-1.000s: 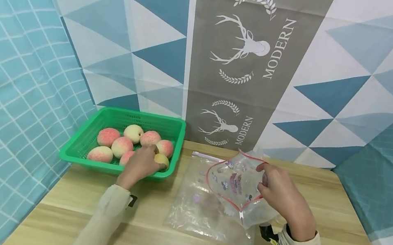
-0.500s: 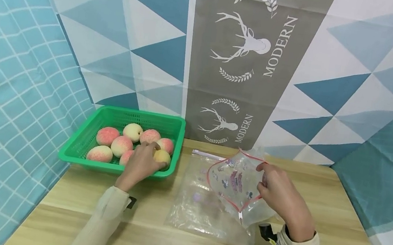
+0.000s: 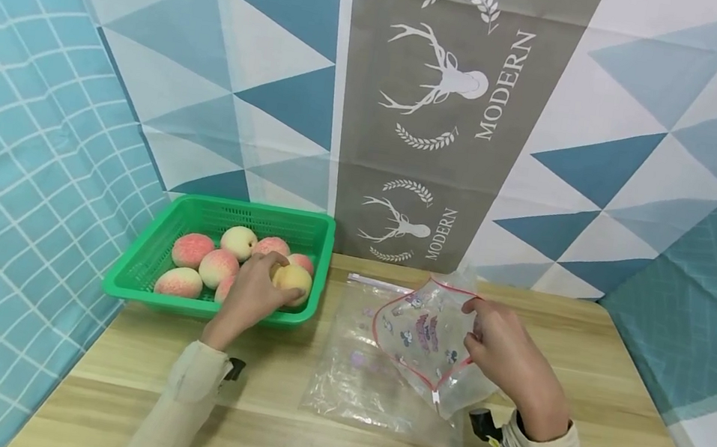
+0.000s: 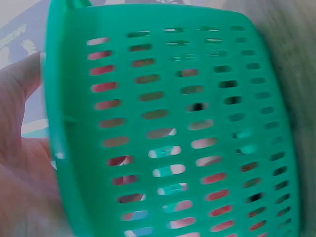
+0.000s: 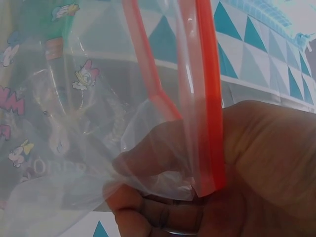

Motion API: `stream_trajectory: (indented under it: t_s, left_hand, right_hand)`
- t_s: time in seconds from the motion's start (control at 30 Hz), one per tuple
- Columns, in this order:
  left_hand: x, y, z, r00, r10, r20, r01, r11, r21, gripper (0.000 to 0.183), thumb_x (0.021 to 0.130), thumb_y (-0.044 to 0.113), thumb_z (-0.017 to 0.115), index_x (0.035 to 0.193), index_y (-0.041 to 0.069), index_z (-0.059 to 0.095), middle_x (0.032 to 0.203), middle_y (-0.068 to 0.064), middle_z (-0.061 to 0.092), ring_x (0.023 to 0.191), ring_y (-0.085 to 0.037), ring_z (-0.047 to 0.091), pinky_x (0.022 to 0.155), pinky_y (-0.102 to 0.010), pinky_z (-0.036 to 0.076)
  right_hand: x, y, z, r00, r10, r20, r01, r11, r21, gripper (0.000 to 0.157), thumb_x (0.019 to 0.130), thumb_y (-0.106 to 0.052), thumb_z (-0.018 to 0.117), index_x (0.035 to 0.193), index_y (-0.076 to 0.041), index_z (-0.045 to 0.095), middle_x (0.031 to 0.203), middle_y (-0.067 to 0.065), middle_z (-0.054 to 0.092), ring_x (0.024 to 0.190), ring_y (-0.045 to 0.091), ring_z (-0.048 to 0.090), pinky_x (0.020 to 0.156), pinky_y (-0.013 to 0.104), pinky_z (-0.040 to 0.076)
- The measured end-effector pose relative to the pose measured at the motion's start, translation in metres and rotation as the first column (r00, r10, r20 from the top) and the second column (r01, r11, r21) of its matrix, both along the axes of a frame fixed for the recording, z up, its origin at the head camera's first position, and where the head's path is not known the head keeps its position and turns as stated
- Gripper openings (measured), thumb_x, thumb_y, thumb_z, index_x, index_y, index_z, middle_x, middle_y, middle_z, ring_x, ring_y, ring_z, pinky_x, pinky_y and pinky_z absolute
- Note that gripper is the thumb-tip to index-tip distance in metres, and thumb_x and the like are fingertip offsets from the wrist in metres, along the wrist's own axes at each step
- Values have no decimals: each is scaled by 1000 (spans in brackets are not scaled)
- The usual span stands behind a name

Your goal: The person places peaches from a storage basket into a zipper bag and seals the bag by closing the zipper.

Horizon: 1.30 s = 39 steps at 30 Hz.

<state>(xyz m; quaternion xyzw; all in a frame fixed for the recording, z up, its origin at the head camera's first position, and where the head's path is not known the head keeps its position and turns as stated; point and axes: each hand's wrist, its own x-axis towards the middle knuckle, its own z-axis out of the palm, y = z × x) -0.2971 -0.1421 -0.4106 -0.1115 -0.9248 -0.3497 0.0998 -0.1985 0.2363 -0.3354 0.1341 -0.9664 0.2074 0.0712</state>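
My left hand grips a yellowish peach at the right front of the green basket. Its thumb and fingers curl round the fruit from the left. In the left wrist view the basket's slotted wall hides the peach and most of the hand. With thumb and fingers my right hand pinches the edge of a clear zip bag with a red rim and cartoon prints. The bag's mouth stands spread apart. The right wrist view shows thumb and fingers closed on the film beside the red zip strip.
Several pink and cream peaches lie in the basket. A second clear bag with a white slider strip lies flat on the wooden table, partly under the red-rimmed one. A patterned cloth wall rises right behind the table.
The yellowish peach has come up a little in my left hand and now covers more of the pink peach behind it. My right hand and the red-rimmed bag have barely moved.
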Motion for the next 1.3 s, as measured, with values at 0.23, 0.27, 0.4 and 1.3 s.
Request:
stream_trajectory:
  t_s: [0.23, 0.27, 0.4, 1.3]
  left_hand:
    - [10, 2, 16, 993, -28, -112, 36, 997, 68, 56, 81, 34, 83, 122, 4, 60, 123, -13, 59, 103, -30, 56, 76, -45, 50]
    - [12, 3, 18, 992, -32, -125, 42, 996, 79, 55, 81, 34, 83, 121, 5, 60, 121, -11, 60, 100, -28, 56, 74, -44, 50]
    - [22, 7, 27, 986, -48, -158, 69, 990, 125, 48, 82, 33, 82, 116, 10, 59, 115, -5, 60, 96, -24, 54, 70, -38, 48]
    - [92, 51, 73, 894, -211, -396, 312, 927, 211, 59, 75, 23, 89, 124, 9, 59, 136, -1, 56, 120, -15, 56, 89, -30, 55]
  right_hand:
    - [-4, 1, -6, 999, 23, -27, -24, 1000, -1, 31, 79, 9, 59, 110, 8, 63, 61, -2, 49, 53, 11, 44, 50, 26, 41]
    - [-4, 1, -6, 999, 25, -25, -25, 1000, -1, 31, 79, 9, 59, 110, 9, 63, 62, -1, 49, 54, 11, 45, 50, 26, 41]
    - [-5, 0, -7, 1000, 23, 2, -23, 1000, 1, 30, 81, 8, 59, 111, 7, 62, 59, -2, 48, 52, 11, 44, 50, 26, 40]
    - [-6, -13, -9, 995, 93, -20, -92, 995, 32, 26, 85, 7, 55, 109, 6, 63, 83, 5, 61, 62, 10, 50, 58, 28, 45]
